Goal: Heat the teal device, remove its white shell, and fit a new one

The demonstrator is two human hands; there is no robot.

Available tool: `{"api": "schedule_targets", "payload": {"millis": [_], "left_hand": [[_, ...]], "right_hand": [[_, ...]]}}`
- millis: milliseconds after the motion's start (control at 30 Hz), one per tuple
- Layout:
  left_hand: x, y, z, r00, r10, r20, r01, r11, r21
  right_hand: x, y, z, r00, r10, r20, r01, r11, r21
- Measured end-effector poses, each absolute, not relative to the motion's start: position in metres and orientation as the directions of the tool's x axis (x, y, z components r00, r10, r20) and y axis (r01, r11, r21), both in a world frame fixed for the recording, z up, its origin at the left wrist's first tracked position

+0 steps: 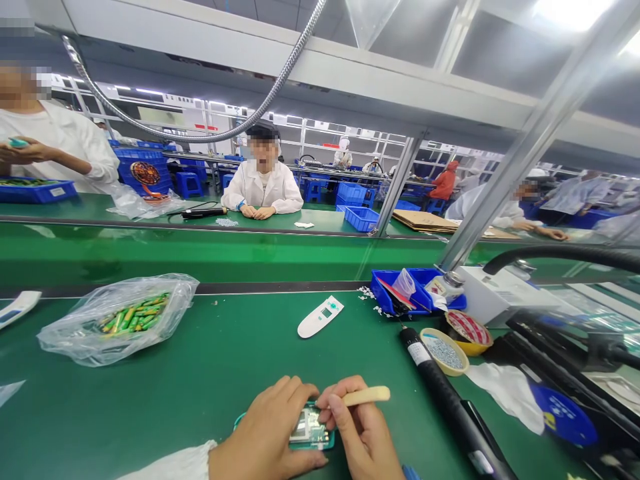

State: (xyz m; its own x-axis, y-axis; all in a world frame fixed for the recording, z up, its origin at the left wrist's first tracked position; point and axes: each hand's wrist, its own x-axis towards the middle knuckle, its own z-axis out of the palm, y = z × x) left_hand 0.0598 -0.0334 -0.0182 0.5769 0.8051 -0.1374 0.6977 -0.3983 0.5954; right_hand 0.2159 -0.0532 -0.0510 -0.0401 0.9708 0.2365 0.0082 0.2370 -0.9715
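My left hand [273, 427] is closed around the edges of a small green circuit board [318, 430] with a pale rectangular part on it, low in the middle of the head view. Part of the board is under my fingers. My right hand [357, 427] pinches a cream-coloured stick-shaped tool [369, 395]. Its fingertips meet the board's upper right edge, and they hide the tool's working end. Beyond both hands lies a white elongated casing [320, 318] with a small square window.
Green-and-yellow batteries [137, 313] fill a clear bag at left. To the right are a black electric screwdriver [445, 393], a bowl of small screws [444, 351], a tape roll [469, 330] and a blue bin [425, 293]. A co-worker [263, 177] sits across the green conveyor [240, 253].
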Motion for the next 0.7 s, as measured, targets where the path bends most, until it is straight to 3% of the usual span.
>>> {"api": "schedule_targets", "payload": {"millis": [267, 700], "left_hand": [[0.0593, -0.0351, -0.0183, 0.568, 0.811, -0.138, 0.706, -0.395, 0.588], [0.0593, -0.0394, -0.021, 0.553, 0.823, -0.132, 0.694, -0.366, 0.62]], "right_hand": [[0.2159, -0.0538, -0.0511, -0.04, 0.97, 0.239, -0.004, 0.239, -0.971], [0.2137, -0.0532, -0.0577, -0.085, 0.918, 0.387, 0.174, 0.396, -0.901]]}}
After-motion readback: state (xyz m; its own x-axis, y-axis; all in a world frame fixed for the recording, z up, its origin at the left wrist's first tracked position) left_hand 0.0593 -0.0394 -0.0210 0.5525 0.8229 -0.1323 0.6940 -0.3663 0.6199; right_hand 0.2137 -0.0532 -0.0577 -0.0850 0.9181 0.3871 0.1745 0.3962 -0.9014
